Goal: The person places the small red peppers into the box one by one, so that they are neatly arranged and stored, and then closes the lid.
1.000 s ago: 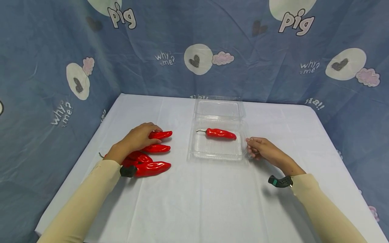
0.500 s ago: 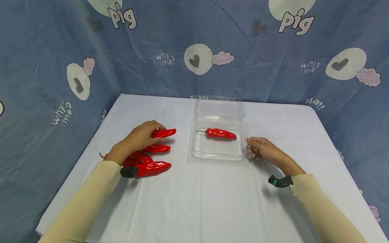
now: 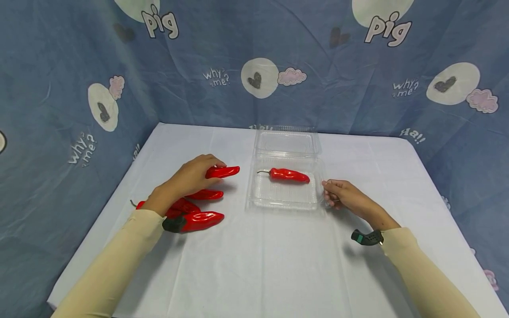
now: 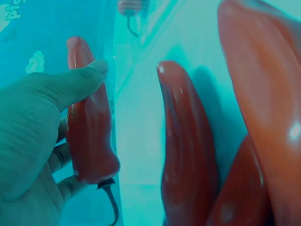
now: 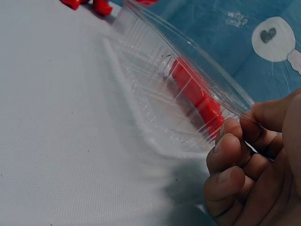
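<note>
My left hand grips a red chili pepper, thumb across its front and fingers behind; its stem hangs down in the left wrist view. In the head view the pepper's tip points right, toward the clear plastic clamshell box. One red pepper lies inside the box, stem to the left. My right hand pinches the box's right rim between thumb and forefinger, its other fingers curled, as the right wrist view shows. Several more red peppers lie below the left hand, partly covered by the wrist.
The box's lid is folded back, away from the person. A white cloth covers the table, and a blue printed curtain stands behind it and along the sides. A dark band circles the right wrist.
The left hand has moved right and slightly away with its pepper, off the other peppers and nearer the box. The right hand and the box have stayed put.
</note>
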Action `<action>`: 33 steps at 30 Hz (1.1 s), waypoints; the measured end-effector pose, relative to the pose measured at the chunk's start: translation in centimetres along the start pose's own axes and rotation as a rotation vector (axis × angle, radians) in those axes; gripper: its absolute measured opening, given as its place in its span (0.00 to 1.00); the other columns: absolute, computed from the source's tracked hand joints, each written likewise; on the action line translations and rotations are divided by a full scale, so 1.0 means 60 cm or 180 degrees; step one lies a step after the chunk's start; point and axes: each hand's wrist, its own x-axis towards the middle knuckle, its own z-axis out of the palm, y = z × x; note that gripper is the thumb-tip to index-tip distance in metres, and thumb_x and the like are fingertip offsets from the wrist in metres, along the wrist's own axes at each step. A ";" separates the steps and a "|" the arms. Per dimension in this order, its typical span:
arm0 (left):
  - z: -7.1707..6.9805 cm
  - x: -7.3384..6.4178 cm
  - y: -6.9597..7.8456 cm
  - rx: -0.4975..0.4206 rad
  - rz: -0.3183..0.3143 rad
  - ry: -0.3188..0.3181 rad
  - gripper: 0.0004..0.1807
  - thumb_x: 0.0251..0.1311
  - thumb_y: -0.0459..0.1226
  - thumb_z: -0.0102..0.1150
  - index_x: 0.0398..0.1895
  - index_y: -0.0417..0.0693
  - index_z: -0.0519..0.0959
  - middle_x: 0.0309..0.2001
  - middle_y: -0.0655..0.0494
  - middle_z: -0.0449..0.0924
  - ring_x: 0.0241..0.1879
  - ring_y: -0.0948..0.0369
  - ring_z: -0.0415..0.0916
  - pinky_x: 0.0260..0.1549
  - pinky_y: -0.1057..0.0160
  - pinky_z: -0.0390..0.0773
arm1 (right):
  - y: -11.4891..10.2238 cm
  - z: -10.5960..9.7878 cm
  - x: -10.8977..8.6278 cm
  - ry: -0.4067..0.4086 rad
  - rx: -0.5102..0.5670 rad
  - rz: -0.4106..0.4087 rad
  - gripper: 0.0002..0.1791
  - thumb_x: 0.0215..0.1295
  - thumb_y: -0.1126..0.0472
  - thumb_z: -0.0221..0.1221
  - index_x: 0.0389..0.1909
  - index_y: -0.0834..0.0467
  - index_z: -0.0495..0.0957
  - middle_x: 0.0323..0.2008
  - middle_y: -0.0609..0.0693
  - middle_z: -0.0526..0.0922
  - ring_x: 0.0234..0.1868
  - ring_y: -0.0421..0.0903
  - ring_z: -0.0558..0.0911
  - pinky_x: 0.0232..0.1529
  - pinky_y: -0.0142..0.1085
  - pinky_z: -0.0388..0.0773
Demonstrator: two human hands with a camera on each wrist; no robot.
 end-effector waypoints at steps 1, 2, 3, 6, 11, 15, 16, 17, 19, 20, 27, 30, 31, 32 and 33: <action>0.000 0.002 0.004 0.0007 0.0025 -0.0005 0.29 0.58 0.42 0.73 0.63 0.53 0.77 0.56 0.54 0.77 0.55 0.54 0.72 0.54 0.47 0.79 | 0.000 0.000 0.000 0.0006 0.0003 0.0004 0.24 0.79 0.44 0.48 0.35 0.61 0.69 0.26 0.49 0.73 0.26 0.42 0.72 0.27 0.34 0.70; 0.000 0.003 0.008 0.0018 0.0037 -0.0003 0.29 0.58 0.43 0.73 0.63 0.54 0.77 0.56 0.54 0.77 0.55 0.54 0.72 0.55 0.47 0.78 | 0.000 0.000 0.000 0.0007 0.0002 0.0004 0.24 0.79 0.44 0.48 0.35 0.62 0.69 0.26 0.49 0.73 0.26 0.42 0.72 0.27 0.34 0.70; 0.000 0.005 0.011 0.0025 0.0042 -0.0002 0.28 0.58 0.44 0.73 0.63 0.54 0.77 0.56 0.55 0.77 0.55 0.54 0.72 0.55 0.47 0.78 | 0.000 -0.001 0.000 0.0011 0.0004 0.0007 0.24 0.79 0.43 0.48 0.35 0.61 0.69 0.26 0.49 0.73 0.26 0.42 0.72 0.27 0.34 0.70; 0.002 0.009 0.023 0.0040 0.0095 0.0000 0.28 0.58 0.45 0.73 0.62 0.54 0.78 0.56 0.55 0.77 0.55 0.55 0.72 0.55 0.47 0.78 | 0.000 -0.001 0.001 0.0015 0.0005 0.0014 0.24 0.79 0.43 0.48 0.35 0.61 0.69 0.26 0.49 0.73 0.26 0.42 0.72 0.27 0.34 0.70; 0.005 0.015 0.040 0.0033 0.0194 0.0022 0.27 0.58 0.46 0.73 0.61 0.54 0.79 0.56 0.56 0.77 0.56 0.55 0.72 0.56 0.47 0.77 | 0.001 -0.001 0.000 0.0023 0.0003 0.0014 0.23 0.79 0.43 0.48 0.34 0.61 0.69 0.25 0.49 0.73 0.26 0.42 0.72 0.27 0.34 0.70; 0.009 0.020 0.052 0.0037 0.0239 -0.0012 0.27 0.59 0.49 0.71 0.61 0.55 0.78 0.56 0.58 0.77 0.55 0.57 0.72 0.55 0.49 0.78 | 0.002 -0.001 0.000 0.0020 -0.0001 0.0020 0.23 0.79 0.44 0.48 0.34 0.61 0.69 0.25 0.49 0.73 0.26 0.42 0.72 0.27 0.34 0.70; 0.010 0.022 0.055 0.0038 0.0250 -0.0020 0.28 0.59 0.50 0.71 0.62 0.56 0.78 0.56 0.58 0.77 0.55 0.57 0.72 0.55 0.50 0.78 | 0.002 -0.001 0.001 0.0016 -0.0002 0.0018 0.23 0.79 0.44 0.48 0.34 0.61 0.69 0.25 0.49 0.73 0.26 0.42 0.72 0.27 0.34 0.69; 0.011 0.024 0.057 0.0039 0.0257 -0.0031 0.28 0.59 0.51 0.71 0.62 0.57 0.78 0.56 0.59 0.77 0.55 0.58 0.72 0.54 0.50 0.78 | 0.002 -0.001 0.001 0.0018 0.0000 0.0019 0.23 0.79 0.44 0.48 0.34 0.61 0.69 0.25 0.49 0.73 0.26 0.42 0.72 0.27 0.34 0.69; 0.012 0.027 0.062 0.0022 0.0287 -0.0047 0.28 0.59 0.52 0.70 0.61 0.57 0.78 0.56 0.60 0.77 0.55 0.59 0.71 0.53 0.51 0.78 | 0.001 -0.001 0.000 0.0019 0.0000 0.0013 0.23 0.79 0.44 0.48 0.34 0.61 0.69 0.25 0.49 0.73 0.26 0.42 0.72 0.27 0.34 0.69; 0.014 0.029 0.064 0.0022 0.0300 -0.0053 0.28 0.59 0.52 0.70 0.61 0.58 0.78 0.55 0.60 0.76 0.54 0.59 0.71 0.53 0.51 0.79 | 0.001 -0.001 0.000 0.0019 0.0002 0.0009 0.23 0.79 0.44 0.48 0.34 0.61 0.69 0.25 0.49 0.73 0.26 0.42 0.72 0.27 0.34 0.69; 0.023 0.042 0.077 0.0063 0.0483 -0.0027 0.28 0.60 0.54 0.69 0.61 0.57 0.79 0.55 0.61 0.77 0.54 0.60 0.72 0.53 0.53 0.78 | 0.000 -0.001 -0.002 0.0018 0.0013 0.0001 0.24 0.79 0.44 0.48 0.34 0.61 0.69 0.25 0.49 0.73 0.26 0.42 0.72 0.27 0.34 0.69; 0.026 0.048 0.083 0.0053 0.0537 -0.0013 0.28 0.60 0.54 0.69 0.61 0.56 0.79 0.54 0.61 0.77 0.53 0.60 0.72 0.52 0.54 0.78 | 0.001 -0.001 -0.001 0.0014 0.0016 0.0005 0.24 0.79 0.43 0.48 0.34 0.61 0.69 0.25 0.49 0.73 0.26 0.42 0.72 0.27 0.34 0.69; 0.026 0.050 0.085 0.0053 0.0547 -0.0009 0.28 0.60 0.55 0.69 0.61 0.57 0.79 0.54 0.61 0.77 0.53 0.61 0.71 0.52 0.54 0.78 | 0.002 -0.001 0.000 0.0014 0.0016 0.0005 0.24 0.78 0.43 0.48 0.35 0.61 0.69 0.25 0.49 0.73 0.26 0.42 0.72 0.27 0.34 0.69; 0.026 0.051 0.088 0.0052 0.0562 -0.0005 0.28 0.60 0.54 0.69 0.61 0.57 0.79 0.54 0.61 0.77 0.53 0.61 0.71 0.52 0.54 0.78 | 0.002 -0.001 0.000 0.0016 0.0018 0.0006 0.24 0.78 0.43 0.48 0.35 0.61 0.69 0.25 0.49 0.73 0.26 0.42 0.72 0.27 0.34 0.69; 0.026 0.053 0.092 0.0062 0.0578 0.0001 0.28 0.60 0.55 0.69 0.61 0.57 0.79 0.54 0.61 0.77 0.53 0.61 0.71 0.52 0.55 0.78 | 0.002 -0.001 0.000 0.0015 0.0019 0.0004 0.24 0.78 0.43 0.48 0.35 0.61 0.69 0.26 0.49 0.73 0.26 0.42 0.72 0.27 0.34 0.69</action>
